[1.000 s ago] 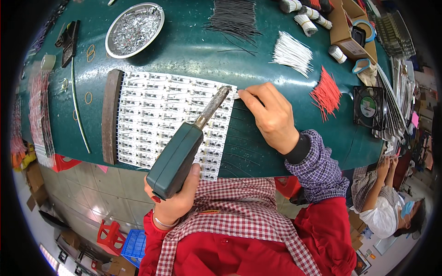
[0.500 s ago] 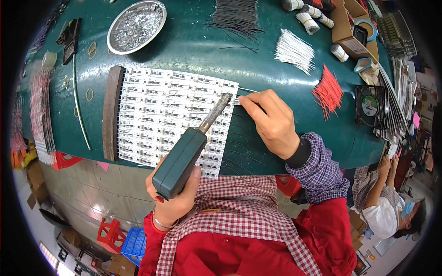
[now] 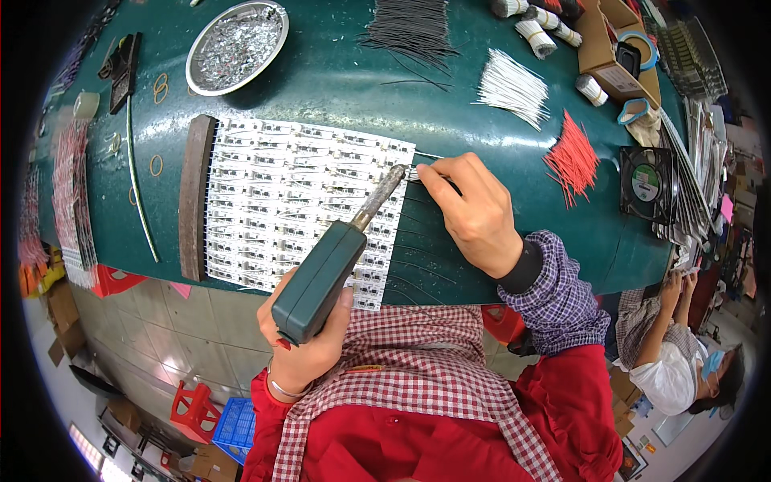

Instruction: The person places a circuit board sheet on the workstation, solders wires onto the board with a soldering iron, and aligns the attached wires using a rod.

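My left hand (image 3: pixel 315 337) is wrapped round the dark green body of a soldering gun (image 3: pixel 318 281). Its metal tip meets the right edge of a white panel of small circuit boards (image 3: pixel 301 201), close to the upper right corner. Beside the tip, my right hand (image 3: pixel 475 210) pinches a thin light-coloured wire, mostly hidden by the fingertips. Thin dark wires (image 3: pixel 426 277) stick out from the panel's right edge below that hand. A brown bar (image 3: pixel 197 197) lies along the panel's left edge.
Black wires (image 3: pixel 411 32), white wires (image 3: pixel 514 88) and red wires (image 3: pixel 573 161) lie in piles beyond the panel. A metal bowl of scraps (image 3: pixel 238 48) stands at the back left. To the right are a small fan (image 3: pixel 646 185) and a cardboard box (image 3: pixel 614 56). Another person (image 3: pixel 675 361) sits at far right.
My left hand and the soldering gun have shifted slightly right and up, the tip staying at the panel's edge. My right hand has hardly moved.
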Demonstrator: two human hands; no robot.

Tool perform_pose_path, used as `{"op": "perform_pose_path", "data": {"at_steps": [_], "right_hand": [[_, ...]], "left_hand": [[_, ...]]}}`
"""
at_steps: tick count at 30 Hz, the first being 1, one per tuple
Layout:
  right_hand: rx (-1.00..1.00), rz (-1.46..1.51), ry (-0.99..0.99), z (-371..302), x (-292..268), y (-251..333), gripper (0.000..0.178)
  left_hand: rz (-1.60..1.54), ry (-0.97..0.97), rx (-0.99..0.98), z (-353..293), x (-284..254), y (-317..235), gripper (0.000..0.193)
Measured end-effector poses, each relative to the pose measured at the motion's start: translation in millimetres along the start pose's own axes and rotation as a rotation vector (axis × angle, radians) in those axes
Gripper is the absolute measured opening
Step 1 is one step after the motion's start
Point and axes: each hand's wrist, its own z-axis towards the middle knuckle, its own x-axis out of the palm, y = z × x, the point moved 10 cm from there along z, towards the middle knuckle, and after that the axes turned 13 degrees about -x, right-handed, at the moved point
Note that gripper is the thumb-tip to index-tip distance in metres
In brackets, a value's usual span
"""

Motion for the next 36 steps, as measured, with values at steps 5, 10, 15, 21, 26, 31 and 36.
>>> {"op": "perform_pose_path", "data": {"at_steps": [5,10,15,21,26,31,36], "right_hand": [[-0.016,-0.037,0.023,1,1,2,0.028],[-0.014,-0.059,0.05,4,1,2,0.026],[-0.006,-0.06,0.083,8,1,2,0.025],[-0.006,-0.063,0.088,11,2,3,0.024],[-0.007,-0.064,0.067,10,-2,2,0.024],[-0.004,-0.043,0.055,7,-5,3,0.027],[0.118,-0.022,0.05,-20,-28,-11,0.029]], "left_hand": [[0.036,0.008,0.061,1,3,-8,0.018],[0.059,0.019,0.069,1,4,-8,0.017],[0.088,0.02,0.098,-1,5,-8,0.017],[-0.131,-0.073,-0.201,-21,-13,36,0.019],[-0.036,-0.343,0.031,-33,-74,-1,0.032],[-0.35,-0.386,0.188,-32,-105,-26,0.044],[-0.304,-0.391,0.012,-24,-70,-9,0.045]]}}
